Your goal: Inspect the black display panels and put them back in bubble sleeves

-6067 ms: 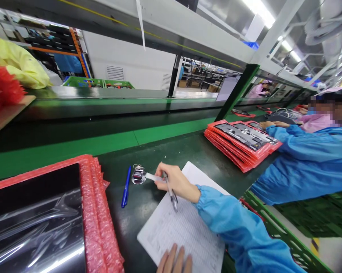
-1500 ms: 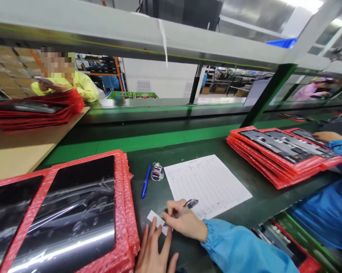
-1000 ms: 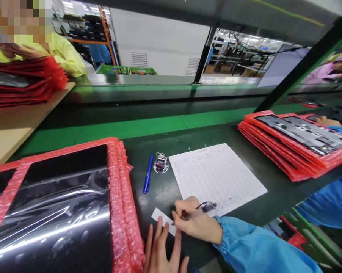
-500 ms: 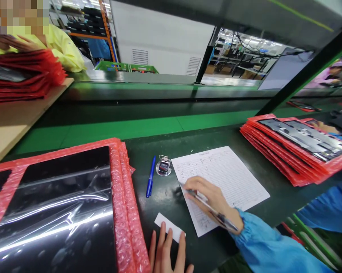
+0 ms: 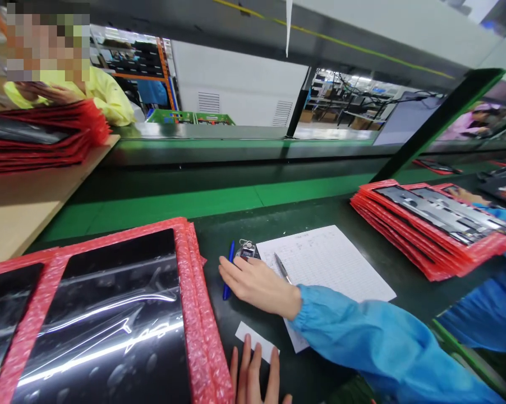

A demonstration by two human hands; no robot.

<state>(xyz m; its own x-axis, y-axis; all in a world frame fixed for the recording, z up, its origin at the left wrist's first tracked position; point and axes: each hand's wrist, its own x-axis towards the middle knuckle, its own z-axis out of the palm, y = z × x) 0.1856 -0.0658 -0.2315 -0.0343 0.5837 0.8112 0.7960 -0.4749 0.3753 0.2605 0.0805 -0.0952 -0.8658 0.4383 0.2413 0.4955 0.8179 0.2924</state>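
My right hand [image 5: 261,286], in a blue sleeve, reaches over a blue pen [image 5: 231,249] lying on the dark bench. Its fingers are stretched out and cover the pen's middle; the fingertips' undersides are hidden. Just beyond the hand sits a metal tally counter [image 5: 247,249], partly covered. A silver pen [image 5: 281,266] rests on a printed form [image 5: 332,264] with handwritten entries, which my forearm partly covers. At the bottom, my left hand [image 5: 257,376] lies with its fingers apart, the tips on a small white paper slip [image 5: 255,339].
Red bubble-wrap sleeves [image 5: 189,269] with a glossy black panel [image 5: 114,320] fill the left. More red-wrapped panels [image 5: 429,224] are stacked at right, beside a co-worker's hand [image 5: 467,195]. Across the bench, a person in yellow [image 5: 110,95] stands behind another red stack [image 5: 84,129].
My right hand has let go of the silver pen, which now lies on the form, and has moved left over the blue pen. My left hand stays on the slip. The view has shifted slightly.
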